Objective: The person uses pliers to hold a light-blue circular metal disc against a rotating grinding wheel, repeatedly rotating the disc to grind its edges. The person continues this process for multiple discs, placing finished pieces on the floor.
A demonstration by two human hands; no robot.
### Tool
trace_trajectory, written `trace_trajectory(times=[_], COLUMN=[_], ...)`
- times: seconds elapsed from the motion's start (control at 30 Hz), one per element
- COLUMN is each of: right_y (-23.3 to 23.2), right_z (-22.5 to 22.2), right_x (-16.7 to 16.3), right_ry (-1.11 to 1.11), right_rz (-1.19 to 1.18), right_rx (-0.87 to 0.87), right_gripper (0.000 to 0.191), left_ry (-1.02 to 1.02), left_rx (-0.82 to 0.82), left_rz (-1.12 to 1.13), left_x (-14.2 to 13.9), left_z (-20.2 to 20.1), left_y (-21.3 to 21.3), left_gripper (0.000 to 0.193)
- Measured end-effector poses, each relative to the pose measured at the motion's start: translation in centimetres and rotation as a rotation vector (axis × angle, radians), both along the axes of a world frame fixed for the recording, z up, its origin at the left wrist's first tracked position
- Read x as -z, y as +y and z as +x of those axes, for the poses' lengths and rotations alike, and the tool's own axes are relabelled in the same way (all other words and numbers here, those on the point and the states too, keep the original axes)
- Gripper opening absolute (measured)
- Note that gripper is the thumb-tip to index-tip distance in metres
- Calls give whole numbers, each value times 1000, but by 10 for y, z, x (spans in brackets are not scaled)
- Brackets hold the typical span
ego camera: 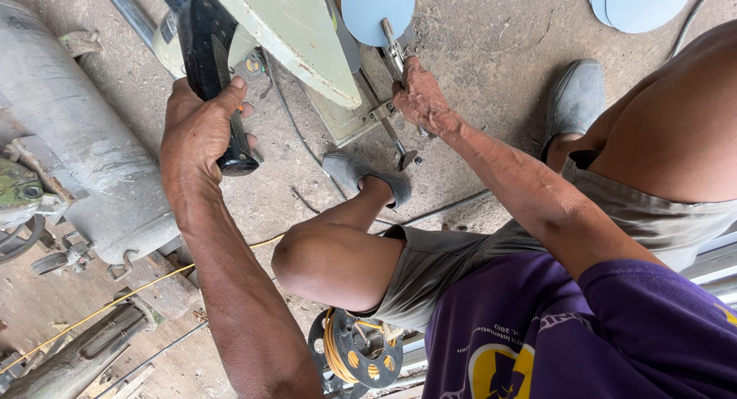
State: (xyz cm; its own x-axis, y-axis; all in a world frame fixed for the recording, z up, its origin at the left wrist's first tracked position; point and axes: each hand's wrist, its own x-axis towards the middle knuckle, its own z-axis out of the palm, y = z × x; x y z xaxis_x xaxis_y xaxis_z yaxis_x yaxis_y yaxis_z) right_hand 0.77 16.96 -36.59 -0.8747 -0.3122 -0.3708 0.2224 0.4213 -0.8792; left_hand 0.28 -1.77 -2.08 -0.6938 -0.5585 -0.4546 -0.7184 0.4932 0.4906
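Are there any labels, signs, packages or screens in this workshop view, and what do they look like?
No packages, signs or screens show.
Printed emblem: on the front of the purple shirt, bottom right; a yellow rounded patch with a dark figure inside.
Curved line of small pale print: just above that emblem, too small to make out.
The left hand grips a black lever handle; the right hand holds a metal rod; neither bears a label.

Two hands on a floor machine

Left hand (201, 130) grips a black lever (211, 53); right hand (418, 99) apparently clasps a metal clamp (393, 53) (holding a blue disc (376, 11)).
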Motion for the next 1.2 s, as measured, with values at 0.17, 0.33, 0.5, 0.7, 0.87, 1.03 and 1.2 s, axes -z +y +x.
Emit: trace_trajectory(times=[0.17, 0.33, 0.5, 0.7, 0.87, 1.03, 1.2], right_y=[7, 13, 27, 10, -14, -12, -1], right_z=[-6, -7, -14, -24, -20, -12, -19], right_x=[-6, -12, -4, -5, -13, -14, -3], right_ry=[-27, 5, -196, -573, -404, -113, -192], right_rz=[65, 94, 170, -332, -312, -47, 99], right_rx=[-53, -76, -136, 373, 207, 37, -63], right_gripper=[26, 30, 28, 24, 34, 30, 32], left_ry=[14, 11, -5, 49, 17, 20, 4], left_rx=[-3, -5, -25, 1, -11, -7, -18], left_rz=[6, 1, 0, 37, 51, 1, 10], left_x=[0, -2, -2, 4, 2, 0, -2], left_z=[0, -2, -2, -1, -2, 2, -1], left_y=[1, 4, 3, -2, -1, 4, 4], left_gripper=[43, 42, 41, 42, 42, 42, 41])
